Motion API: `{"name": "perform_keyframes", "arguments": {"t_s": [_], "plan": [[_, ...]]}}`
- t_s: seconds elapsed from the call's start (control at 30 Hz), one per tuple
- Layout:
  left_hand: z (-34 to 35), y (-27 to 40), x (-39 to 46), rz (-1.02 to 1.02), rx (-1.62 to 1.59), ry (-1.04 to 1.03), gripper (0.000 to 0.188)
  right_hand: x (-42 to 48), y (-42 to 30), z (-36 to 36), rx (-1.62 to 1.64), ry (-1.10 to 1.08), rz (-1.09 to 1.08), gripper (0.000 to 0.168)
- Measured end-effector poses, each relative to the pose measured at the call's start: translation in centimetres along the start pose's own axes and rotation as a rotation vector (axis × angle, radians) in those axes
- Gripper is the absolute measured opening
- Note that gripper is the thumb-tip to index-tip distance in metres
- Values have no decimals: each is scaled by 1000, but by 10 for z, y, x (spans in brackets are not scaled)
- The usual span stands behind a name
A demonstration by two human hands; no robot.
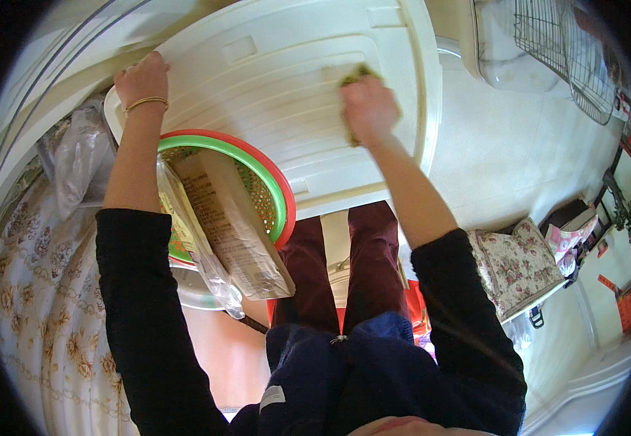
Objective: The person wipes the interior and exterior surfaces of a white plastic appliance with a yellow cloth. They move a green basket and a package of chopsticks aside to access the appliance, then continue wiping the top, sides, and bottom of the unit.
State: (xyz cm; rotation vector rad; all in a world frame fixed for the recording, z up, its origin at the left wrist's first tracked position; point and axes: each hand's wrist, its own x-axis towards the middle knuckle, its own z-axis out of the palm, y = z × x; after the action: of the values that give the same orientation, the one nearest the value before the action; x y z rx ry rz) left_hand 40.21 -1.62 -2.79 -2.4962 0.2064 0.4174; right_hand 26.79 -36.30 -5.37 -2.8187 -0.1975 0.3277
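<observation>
A large white plastic lid (pixel 288 109), with raised ribs and recessed corners, spans the space in front of me. My left hand (pixel 142 82) is closed over its left edge, with a thin gold-coloured bracelet at the wrist. Toward the lid's right side, my right hand (pixel 371 111) presses a yellow-green sponge or cloth (pixel 363 71) to the surface. Motion blurs that hand, and most of what it holds is hidden beneath it. Below my left forearm, a green plastic colander (pixel 276 199) is nested in a red one (pixel 289 210), overlapping the lid's lower left.
In the colanders lie a brown paper package (pixel 228 218) with printing and a clear plastic bag (pixel 206 261). A floral curtain (pixel 48 305) hangs at left beside another plastic bag (pixel 84 158). At right are a wire rack (pixel 566 49) and a floral fabric bag (pixel 517 267).
</observation>
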Motion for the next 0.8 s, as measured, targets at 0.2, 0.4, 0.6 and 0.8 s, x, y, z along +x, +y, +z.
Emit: {"name": "perform_keyframes", "arguments": {"t_s": [0.2, 0.4, 0.6, 0.8], "plan": [[5, 0, 4, 12, -3, 33, 24, 6, -67, 47, 356, -69, -503, 10], [0, -3, 0, 26, -51, 20, 22, -8, 61, -24, 387, 28, 376, 12], [4, 0, 4, 26, -23, 56, 21, -79, 50, 18, 67, 286, 189, 10], [9, 8, 7, 11, -61, 64, 15, -95, 46, 10, 228, 223, 409, 10]]}}
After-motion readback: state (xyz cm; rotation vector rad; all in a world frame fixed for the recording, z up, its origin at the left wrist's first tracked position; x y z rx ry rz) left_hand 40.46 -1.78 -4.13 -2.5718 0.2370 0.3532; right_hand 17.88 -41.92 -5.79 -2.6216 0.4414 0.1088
